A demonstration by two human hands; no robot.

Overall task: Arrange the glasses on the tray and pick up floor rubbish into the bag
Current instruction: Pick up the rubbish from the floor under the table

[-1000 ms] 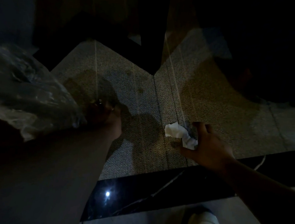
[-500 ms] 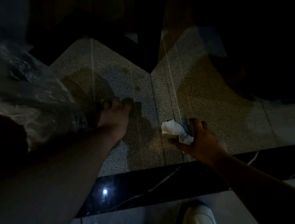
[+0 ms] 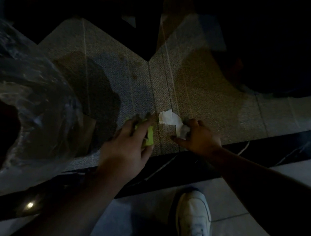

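Hands grip rubbish: left hand (image 3: 129, 149) holds green scrap (image 3: 149, 138), right hand (image 3: 200, 138) pinches white tissue (image 3: 169, 118) (on carpet (image 3: 134, 89)).

A speckled carpet (image 3: 200, 95) covers the upper floor area and ends at a glossy black marble border strip (image 3: 289, 142). Pale glossy floor tiles (image 3: 237, 200) lie on the near side of the strip. A white shoe (image 3: 193, 221) rests on these tiles near the bottom edge.
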